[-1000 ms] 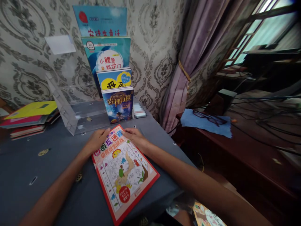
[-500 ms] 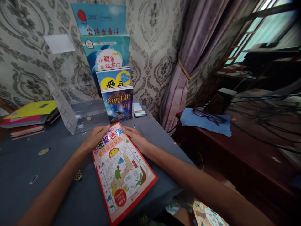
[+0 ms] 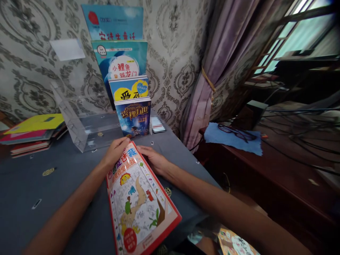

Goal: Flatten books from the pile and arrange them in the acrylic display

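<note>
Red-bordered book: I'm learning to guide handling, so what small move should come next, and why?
I'd probably lift the red-bordered book slightly toward the left side of the clear stand. The left hand and right hand are at its upper edges, its top faces the stand, and the upright books occupy the stand's right side.

Through the head camera I saw a pale wall (image 3: 172, 39) patterned with dark ornate medallions. To the right I made out a purple curtain (image 3: 223, 39) gathered by a tie (image 3: 208, 78), a bright window (image 3: 292, 39) beyond it, and a dark reddish desk (image 3: 278, 177); on the left, a grey-covered table (image 3: 66, 170) stood by the wall.
</note>
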A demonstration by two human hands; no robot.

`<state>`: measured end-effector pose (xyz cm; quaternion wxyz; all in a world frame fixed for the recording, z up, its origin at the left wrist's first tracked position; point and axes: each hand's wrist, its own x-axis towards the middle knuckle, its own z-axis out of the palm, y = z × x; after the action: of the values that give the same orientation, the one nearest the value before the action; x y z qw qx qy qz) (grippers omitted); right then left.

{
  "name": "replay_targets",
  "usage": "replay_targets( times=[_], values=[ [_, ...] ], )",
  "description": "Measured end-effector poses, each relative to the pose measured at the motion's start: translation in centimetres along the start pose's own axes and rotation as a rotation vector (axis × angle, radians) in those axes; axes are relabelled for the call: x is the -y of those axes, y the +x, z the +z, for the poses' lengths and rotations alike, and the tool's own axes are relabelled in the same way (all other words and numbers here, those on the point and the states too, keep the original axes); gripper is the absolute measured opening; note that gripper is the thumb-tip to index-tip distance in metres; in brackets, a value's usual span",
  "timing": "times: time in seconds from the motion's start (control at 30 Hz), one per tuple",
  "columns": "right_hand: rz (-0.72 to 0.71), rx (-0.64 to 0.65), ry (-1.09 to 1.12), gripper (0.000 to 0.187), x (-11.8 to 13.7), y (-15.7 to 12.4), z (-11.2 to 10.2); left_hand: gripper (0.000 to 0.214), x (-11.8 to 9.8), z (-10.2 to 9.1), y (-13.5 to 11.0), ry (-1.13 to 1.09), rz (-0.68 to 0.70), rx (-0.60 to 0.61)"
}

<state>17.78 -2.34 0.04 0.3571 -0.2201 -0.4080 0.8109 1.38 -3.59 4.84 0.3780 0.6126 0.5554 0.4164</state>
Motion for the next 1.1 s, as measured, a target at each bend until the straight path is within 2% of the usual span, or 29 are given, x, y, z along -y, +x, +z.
replay_targets(
  times=[0.13,0.3,0.43,0.67,0.9,1.1],
  values=[
    [0.03,0.065,0.025,0.035,-0.2,-0.2,0.3,0.043,-0.2,-0.4,-0.5,-0.154,-0.055,0.084],
    [0.068,0.09,0.031,0.033,-0.2,-0.5,0.6,0.044,-0.5,-0.8,-0.7,-0.129,0.001,0.134],
    [0.095,0.106,0.052,0.032,-0.4,-0.6,0.8,0.046,-0.5,-0.7,-0.7,-0.102,0.027,0.132],
    [0.084,0.15,0.087,0.05,-0.6,-0.7,0.9,0.05,-0.2,-0.6,-1.0,-0.12,0.054,0.088],
    [0.101,0.099,0.087,0.047,-0.6,-0.6,0.8,0.052,-0.5,-0.5,-1.2,-0.087,0.073,0.085],
    [0.108,0.09,0.089,0.038,-0.6,-0.5,0.4,0.051,-0.9,-0.7,-1.0,0.001,0.157,0.089]
  ],
)
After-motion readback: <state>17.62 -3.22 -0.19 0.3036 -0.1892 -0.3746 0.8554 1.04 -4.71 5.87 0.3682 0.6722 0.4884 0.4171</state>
